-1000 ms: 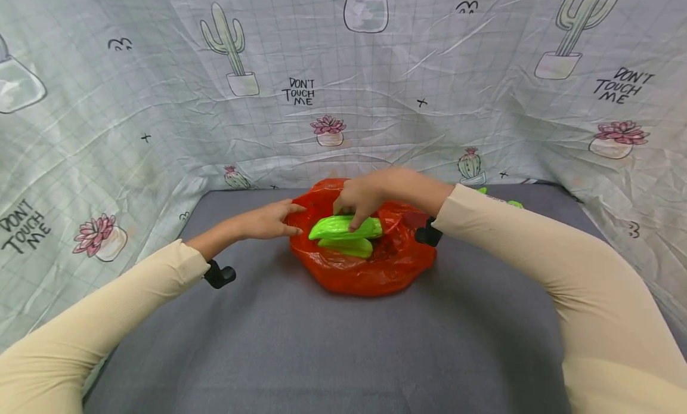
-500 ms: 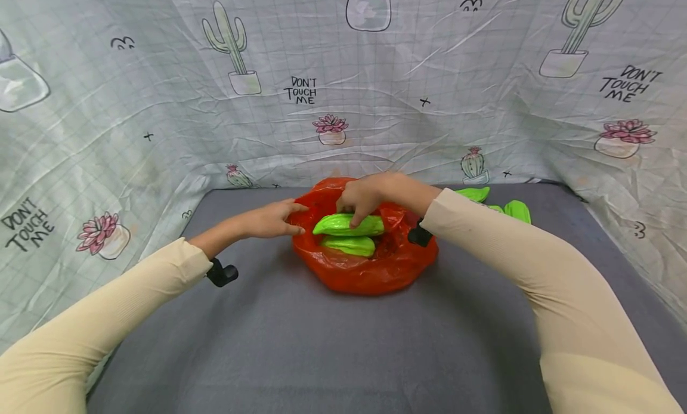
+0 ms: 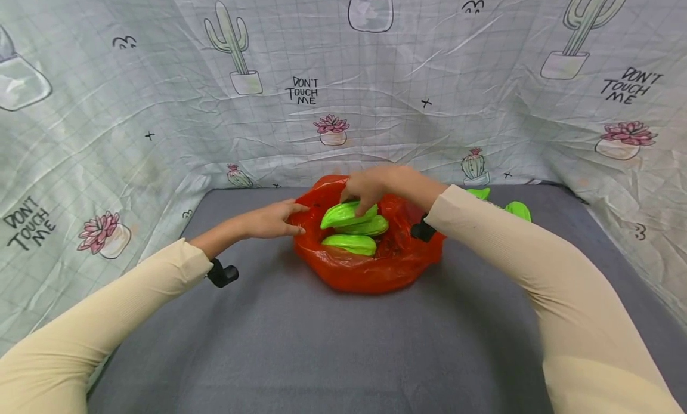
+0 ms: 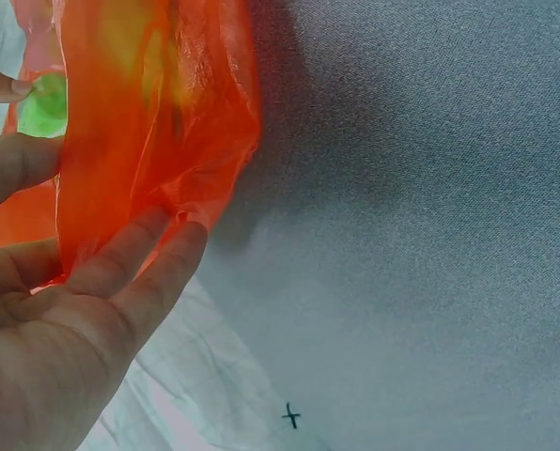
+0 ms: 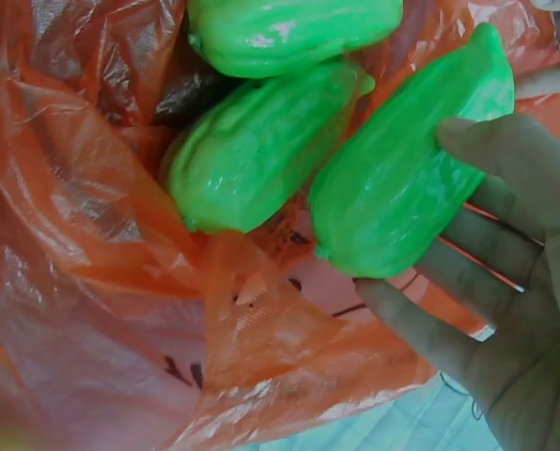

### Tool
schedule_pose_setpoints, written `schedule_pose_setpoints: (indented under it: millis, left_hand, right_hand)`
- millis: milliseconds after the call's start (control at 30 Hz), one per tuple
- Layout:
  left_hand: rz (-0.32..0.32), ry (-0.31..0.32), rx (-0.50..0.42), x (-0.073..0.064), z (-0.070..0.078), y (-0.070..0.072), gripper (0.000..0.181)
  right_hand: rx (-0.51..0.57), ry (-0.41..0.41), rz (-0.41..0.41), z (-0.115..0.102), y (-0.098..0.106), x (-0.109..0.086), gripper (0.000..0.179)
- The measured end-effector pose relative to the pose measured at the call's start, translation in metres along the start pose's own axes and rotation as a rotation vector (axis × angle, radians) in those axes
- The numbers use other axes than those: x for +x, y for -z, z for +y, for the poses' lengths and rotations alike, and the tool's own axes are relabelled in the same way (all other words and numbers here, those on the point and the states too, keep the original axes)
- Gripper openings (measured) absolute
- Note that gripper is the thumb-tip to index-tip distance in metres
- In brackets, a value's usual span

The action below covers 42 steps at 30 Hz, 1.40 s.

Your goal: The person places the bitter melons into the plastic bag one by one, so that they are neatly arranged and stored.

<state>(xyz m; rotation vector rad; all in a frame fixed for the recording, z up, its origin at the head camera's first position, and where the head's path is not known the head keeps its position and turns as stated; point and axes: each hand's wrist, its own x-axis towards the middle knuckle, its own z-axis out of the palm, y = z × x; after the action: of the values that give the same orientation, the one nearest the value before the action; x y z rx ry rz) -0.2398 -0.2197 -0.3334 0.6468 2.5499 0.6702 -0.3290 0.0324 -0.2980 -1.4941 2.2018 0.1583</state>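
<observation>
Green, shiny and ridged, the long fruit [image 3: 338,216] is pinched by the nearer right hand [image 3: 370,184]. It lies sideways in the mouth of the red bag [image 3: 359,278], toward the tabletop's [image 3: 322,354] far edge. Its pointy tip faces the left hand [image 3: 268,220], which holds the bag's rim with spread fingers.
</observation>
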Motion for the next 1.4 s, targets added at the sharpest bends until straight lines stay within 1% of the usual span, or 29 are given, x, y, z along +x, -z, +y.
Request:
schedule_pose_setpoints:
  millis: [67, 167, 333, 433, 533, 667, 767, 833, 900, 1033, 1067, 1200, 1333, 1400]
  left_hand:
    - [-0.002, -0.001, -0.008, -0.001, 0.0, 0.0, 0.06]
    - [-0.004, -0.007, -0.016, -0.002, 0.0, -0.001, 0.06]
    - [-0.007, -0.011, -0.018, -0.003, 0.001, -0.001, 0.06]
    - [-0.009, -0.016, -0.013, -0.003, 0.001, 0.0, 0.061]
    - [-0.01, -0.02, -0.007, -0.002, 0.0, 0.0, 0.062]
    - [-0.016, -0.015, 0.006, 0.001, -0.002, 0.0, 0.065]
    - [-0.023, -0.02, 0.023, 0.003, -0.003, -0.001, 0.069]
    - [-0.024, -0.035, 0.041, 0.004, -0.003, -0.001, 0.073]
    - [-0.025, -0.056, 0.036, 0.004, -0.004, -0.002, 0.075]
    - [-0.025, -0.083, 0.022, 0.005, -0.004, -0.003, 0.076]
    - [-0.025, -0.083, 0.015, 0.005, -0.004, -0.003, 0.076]
    - [-0.013, -0.076, 0.04, 0.005, -0.004, -0.003, 0.074]
    - [-0.005, -0.046, 0.037, 0.005, -0.003, -0.002, 0.071]
    - [0.006, -0.035, 0.036, 0.006, -0.002, -0.002, 0.069]
  right_hand:
    - [-0.021, -0.037, 0.007, 0.001, 0.0, -0.002, 0.043]
    - [-0.052, -0.104, 0.022, 0.002, 0.001, -0.005, 0.04]
    - [-0.083, -0.188, 0.048, 0.006, 0.004, -0.009, 0.025]
    - [-0.106, -0.205, 0.052, 0.007, 0.005, -0.009, 0.02]
    - [-0.119, -0.2, 0.048, 0.005, 0.006, -0.007, 0.021]
    - [-0.122, -0.215, 0.019, 0.001, 0.01, -0.001, 0.023]
    - [-0.149, -0.259, -0.014, 0.0, 0.012, 0.002, 0.022]
    - [-0.181, -0.278, -0.032, 0.0, 0.014, 0.004, 0.02]
    - [-0.201, -0.289, -0.042, 0.0, 0.015, 0.006, 0.017]
    - [-0.19, -0.304, -0.052, 0.001, 0.016, 0.007, 0.018]
    - [-0.184, -0.313, -0.06, 0.001, 0.016, 0.007, 0.019]
    - [-0.186, -0.347, -0.087, 0.002, 0.015, 0.008, 0.022]
    - [-0.197, -0.357, -0.103, 0.004, 0.012, 0.01, 0.02]
    - [-0.206, -0.361, -0.108, 0.004, 0.01, 0.012, 0.021]
